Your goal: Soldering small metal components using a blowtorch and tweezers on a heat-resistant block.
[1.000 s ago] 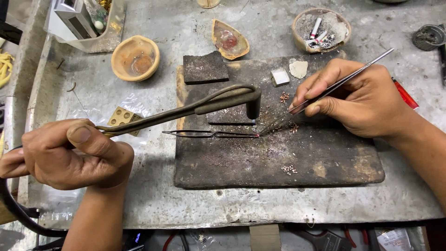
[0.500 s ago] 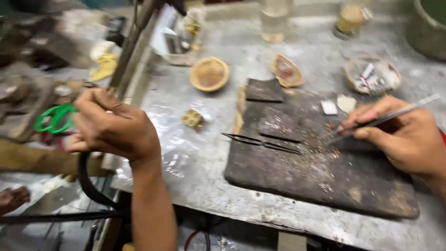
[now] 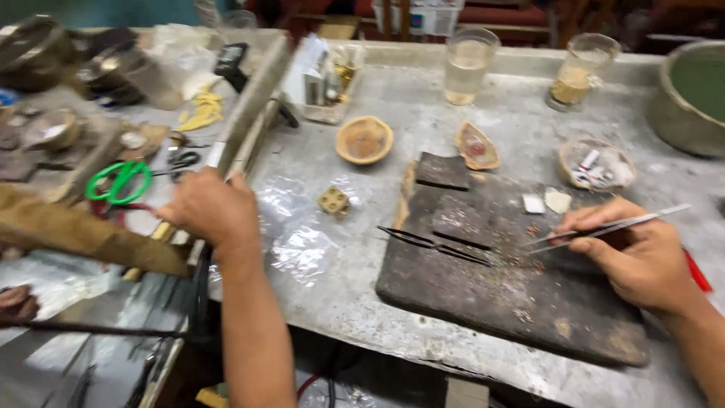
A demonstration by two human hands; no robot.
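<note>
Two hands. Right hand (image 3: pixel 642 261) pinches one pair of steel tweezers (image 3: pixel 608 228), tips down on the charred soldering board (image 3: pixel 513 302). One black tweezers (image 3: pixel 434 244) lies left of those tips. Two glasses (image 3: pixel 470 64) beyond. Left hand (image 3: pixel 211 208), since swung further left off the board, closed at the bench edge; its hold cannot be made out.

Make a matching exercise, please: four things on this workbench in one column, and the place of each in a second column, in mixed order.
Things:
1. tweezers
2. green-handled scissors
3. round clay bowl
4. brass cube

Places:
A. on the clear plastic sheet
B. in the right hand
C. on the side bench, left of the left hand
D. behind the dark slab, near a tray

Pairs: 1-B, 2-C, 3-D, 4-A
</note>
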